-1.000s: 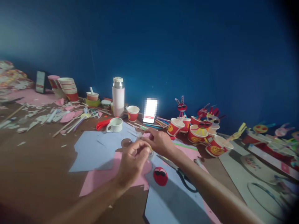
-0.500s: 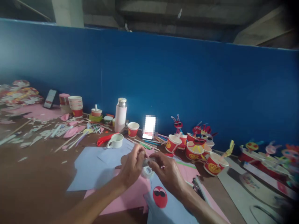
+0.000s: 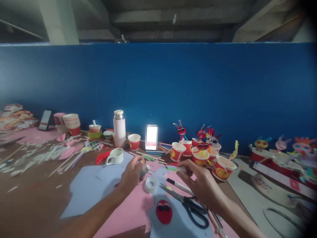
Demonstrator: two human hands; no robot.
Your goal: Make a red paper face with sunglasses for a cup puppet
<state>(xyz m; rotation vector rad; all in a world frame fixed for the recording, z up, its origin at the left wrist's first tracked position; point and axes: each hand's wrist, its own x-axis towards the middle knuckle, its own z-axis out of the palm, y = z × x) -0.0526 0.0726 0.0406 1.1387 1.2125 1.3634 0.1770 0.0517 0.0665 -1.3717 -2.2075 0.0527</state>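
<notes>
My left hand (image 3: 132,175) is closed around a small greyish bottle (image 3: 144,171) with a pale tip, mostly hidden by the fingers. To its right, my right hand (image 3: 196,175) pinches a small whitish piece, perhaps a cap, too blurred to name surely. Between and below the hands lies a roll of clear tape (image 3: 150,183) on pink paper. Black-handled scissors (image 3: 190,205) rest open on blue paper (image 3: 178,228), beside a red paper oval (image 3: 163,212) with two black-and-white eyes. A black-and-white marker (image 3: 180,186) lies just under my right hand.
A white mug (image 3: 117,156), a pink flask (image 3: 120,130) and a lit phone (image 3: 151,137) stand beyond the hands. Red paper cups (image 3: 224,168) with paper figures line the right. Paper scraps (image 3: 37,158) and stacked cups (image 3: 72,124) are at left. A blue partition (image 3: 158,82) rises behind.
My hands, together before, have come apart, each with a piece in it. My right hand moved right, uncovering the scissors and marker. The view has shifted too.
</notes>
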